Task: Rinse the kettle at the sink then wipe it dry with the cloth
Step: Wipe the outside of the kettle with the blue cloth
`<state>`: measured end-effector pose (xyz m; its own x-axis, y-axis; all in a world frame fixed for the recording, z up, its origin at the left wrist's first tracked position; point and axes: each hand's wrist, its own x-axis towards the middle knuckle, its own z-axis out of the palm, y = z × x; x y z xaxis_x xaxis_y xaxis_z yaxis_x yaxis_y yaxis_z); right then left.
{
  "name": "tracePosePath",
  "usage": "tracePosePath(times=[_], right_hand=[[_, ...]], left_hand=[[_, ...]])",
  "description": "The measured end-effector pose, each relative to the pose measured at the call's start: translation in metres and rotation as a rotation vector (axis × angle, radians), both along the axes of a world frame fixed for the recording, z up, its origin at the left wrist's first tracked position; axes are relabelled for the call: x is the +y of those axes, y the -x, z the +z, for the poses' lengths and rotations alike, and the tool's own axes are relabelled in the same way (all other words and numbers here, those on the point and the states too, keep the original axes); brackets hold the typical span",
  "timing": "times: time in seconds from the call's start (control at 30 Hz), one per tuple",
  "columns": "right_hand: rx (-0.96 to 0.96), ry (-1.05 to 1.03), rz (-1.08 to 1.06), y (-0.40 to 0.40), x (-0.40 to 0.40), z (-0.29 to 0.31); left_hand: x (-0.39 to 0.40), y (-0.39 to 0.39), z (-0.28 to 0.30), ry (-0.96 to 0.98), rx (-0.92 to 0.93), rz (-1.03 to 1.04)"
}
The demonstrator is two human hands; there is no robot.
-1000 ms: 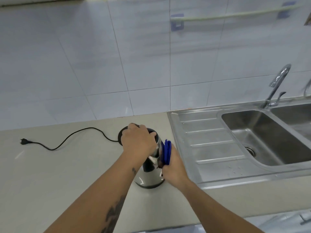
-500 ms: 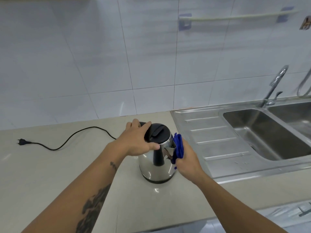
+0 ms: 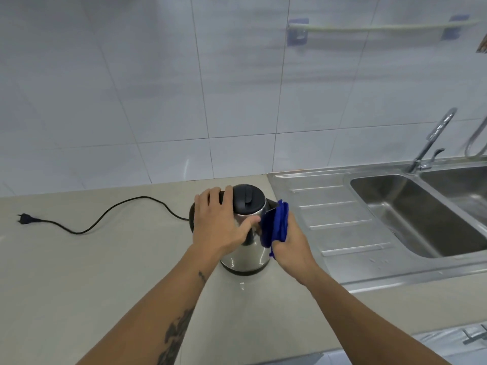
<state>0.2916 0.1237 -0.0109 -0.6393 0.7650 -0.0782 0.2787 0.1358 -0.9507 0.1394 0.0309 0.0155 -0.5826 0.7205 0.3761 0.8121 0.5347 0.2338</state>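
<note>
White wall tiles back a beige surface [image 3: 79,280] with the steel sink [image 3: 411,219] at right of frame. At centre, the right hand [image 3: 292,246] has its grip closed around a bunched blue cloth [image 3: 276,223], pressed to the right flank of the kettle [image 3: 247,233]; the left hand [image 3: 221,225] lies spread over the handle side, steadying it. Wiping looks underway, so rinsing is probably done, with drying left to finish. Against the frame half a second earlier, the left hand has slid lower, uncovering more lid, while the black cord [image 3: 105,217] lies unchanged at left.
</note>
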Motion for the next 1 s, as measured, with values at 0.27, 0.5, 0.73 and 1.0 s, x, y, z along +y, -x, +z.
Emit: tracePosePath(times=[0.27, 0.5, 0.73, 1.0], right_hand=[[-0.005, -0.003, -0.02, 0.025, 0.001, -0.043], [-0.012, -0.056, -0.019, 0.023, -0.018, -0.071], [-0.104, 0.011, -0.037, 0.04, -0.024, -0.057], [-0.124, -0.014, 0.026, 0.02, -0.047, -0.058]], left_hand=[[0.016, -0.012, -0.014, 0.042, 0.142, 0.115], [0.009, -0.002, -0.011, 0.093, 0.208, 0.062], [0.01, 0.0, -0.007, 0.095, 0.161, 0.159], [0.01, 0.015, -0.004, 0.082, 0.05, 0.13]])
